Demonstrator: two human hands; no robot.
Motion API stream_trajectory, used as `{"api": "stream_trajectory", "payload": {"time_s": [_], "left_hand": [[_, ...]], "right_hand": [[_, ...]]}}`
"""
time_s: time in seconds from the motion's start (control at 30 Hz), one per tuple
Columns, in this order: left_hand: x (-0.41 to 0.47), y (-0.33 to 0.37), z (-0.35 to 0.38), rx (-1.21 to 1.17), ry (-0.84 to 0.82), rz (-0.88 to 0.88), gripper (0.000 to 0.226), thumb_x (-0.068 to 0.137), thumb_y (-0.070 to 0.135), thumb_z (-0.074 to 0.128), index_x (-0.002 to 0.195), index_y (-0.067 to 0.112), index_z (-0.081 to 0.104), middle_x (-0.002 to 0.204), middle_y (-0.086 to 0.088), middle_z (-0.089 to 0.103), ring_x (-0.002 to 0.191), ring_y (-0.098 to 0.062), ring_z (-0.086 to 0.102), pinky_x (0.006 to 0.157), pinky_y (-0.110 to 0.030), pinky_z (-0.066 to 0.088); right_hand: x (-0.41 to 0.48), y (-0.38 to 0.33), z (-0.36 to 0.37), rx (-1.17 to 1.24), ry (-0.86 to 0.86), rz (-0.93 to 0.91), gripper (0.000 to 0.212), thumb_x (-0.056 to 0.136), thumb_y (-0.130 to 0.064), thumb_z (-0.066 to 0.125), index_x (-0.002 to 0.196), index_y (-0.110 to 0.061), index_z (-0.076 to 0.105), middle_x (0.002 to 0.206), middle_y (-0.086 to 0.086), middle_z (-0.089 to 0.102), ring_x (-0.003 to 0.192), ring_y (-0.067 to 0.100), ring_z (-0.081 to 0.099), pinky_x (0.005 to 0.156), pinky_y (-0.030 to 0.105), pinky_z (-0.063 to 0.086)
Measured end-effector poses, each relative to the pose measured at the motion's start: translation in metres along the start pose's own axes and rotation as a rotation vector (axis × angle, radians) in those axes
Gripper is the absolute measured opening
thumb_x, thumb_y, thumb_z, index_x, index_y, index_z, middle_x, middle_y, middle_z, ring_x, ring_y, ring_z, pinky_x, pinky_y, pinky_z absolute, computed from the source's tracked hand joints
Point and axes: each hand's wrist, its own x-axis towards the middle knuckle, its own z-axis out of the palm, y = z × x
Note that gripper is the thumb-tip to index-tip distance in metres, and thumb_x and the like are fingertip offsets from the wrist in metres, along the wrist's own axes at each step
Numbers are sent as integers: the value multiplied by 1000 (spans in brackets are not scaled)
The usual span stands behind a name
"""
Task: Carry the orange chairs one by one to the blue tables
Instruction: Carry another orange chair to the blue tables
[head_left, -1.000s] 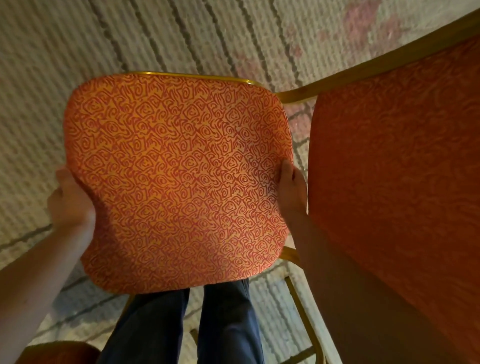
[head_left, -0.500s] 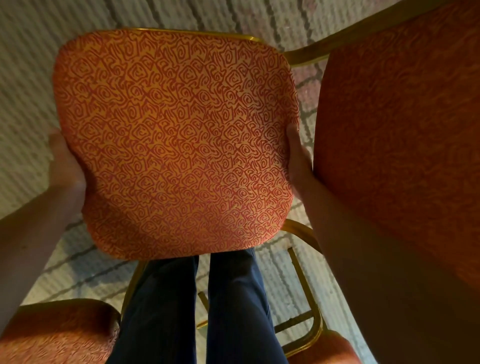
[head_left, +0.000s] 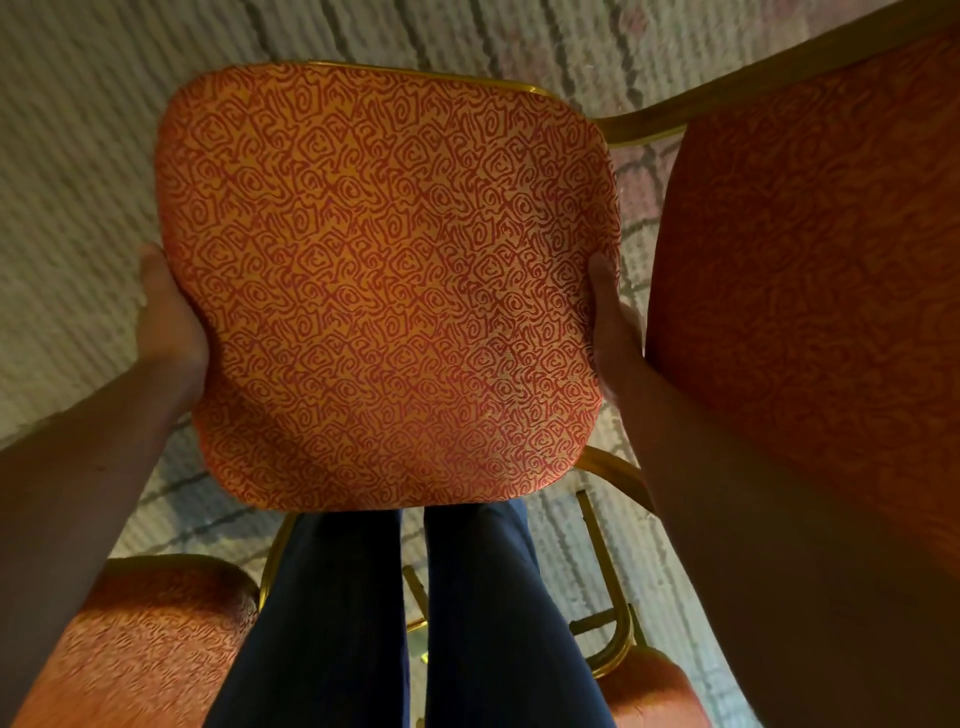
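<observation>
An orange chair with a swirl-patterned cushion (head_left: 387, 286) and a gold metal frame fills the middle of the view, lifted above the carpet in front of my legs. My left hand (head_left: 169, 322) grips its left edge, fingers hidden under the cushion. On the opposite edge my right hand (head_left: 610, 322) holds it the same way, squeezed against a neighbouring chair. No blue table is in view.
A second orange chair (head_left: 810, 270) stands close on the right, touching my right arm. Two more orange cushions show at the bottom left (head_left: 140, 644) and bottom right (head_left: 654, 696). Gold chair legs (head_left: 608, 582) cross near my feet. Pale patterned carpet (head_left: 78, 156) lies to the left.
The view tilted down and back, so the held chair first rose, then sank a little in the frame. Both hands kept their grip. Lower cushions came into view.
</observation>
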Motion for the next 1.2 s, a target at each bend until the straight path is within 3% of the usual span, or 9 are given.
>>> {"api": "stream_trajectory", "payload": {"time_s": [0.07,0.13,0.2,0.4,0.57,0.73,0.93,1.07,1.2], "left_hand": [[-18,7,-7,37,-37,5,87,83,80,22,137,20,53,139,-3,53,126,-21,48,111,-33,31],[-44,22,-15,44,-43,17,91,79,82,23,136,19,54,137,-4,55,124,-22,50,111,-34,32],[-64,37,-27,21,-56,45,100,67,89,25,132,20,59,131,-3,60,120,-22,53,112,-37,33],[-145,85,-66,61,-79,124,104,70,88,21,135,14,55,130,-3,58,116,-21,54,108,-37,37],[-198,119,-95,69,-117,212,103,75,86,21,137,10,51,136,-17,54,121,-30,54,107,-38,39],[-148,135,-106,20,-338,242,132,28,109,24,124,27,62,120,-12,67,107,-30,63,105,-49,41],[-272,156,-117,49,-526,330,106,53,102,23,111,27,70,103,-10,72,93,-26,68,95,-44,49],[-271,153,-106,80,-568,352,114,39,106,37,118,30,68,108,-9,72,97,-28,69,98,-49,48],[-268,169,-92,130,-481,386,125,35,107,33,122,24,65,112,-11,71,99,-30,67,101,-48,46]], "right_hand": [[-19,-7,-10,10,26,16,72,64,-82,62,106,-23,67,107,4,72,97,23,68,93,44,55],[-37,-15,-20,17,46,39,104,49,-90,62,123,-16,62,114,6,69,101,25,67,94,45,53],[-58,-27,-32,16,49,16,114,36,-94,60,121,-18,63,114,5,70,102,24,66,94,46,53],[-135,-62,-66,63,63,-43,85,40,-92,59,94,-27,64,106,3,70,99,24,67,92,46,54],[-196,-83,-91,55,116,-65,59,81,-74,52,79,-16,62,74,1,62,68,17,59,56,27,45],[-237,-101,-121,96,140,-95,73,77,-79,51,99,-11,68,99,10,69,93,27,64,86,40,53],[-261,-99,-159,176,191,-107,76,80,-73,53,116,-7,61,109,13,62,97,29,57,93,40,46],[-268,-90,-177,227,170,-82,89,74,-78,56,128,-6,59,114,14,64,100,30,59,91,40,47],[-269,-96,-189,274,98,-93,108,55,-90,57,131,-13,57,123,13,64,110,32,60,100,47,47]]}}
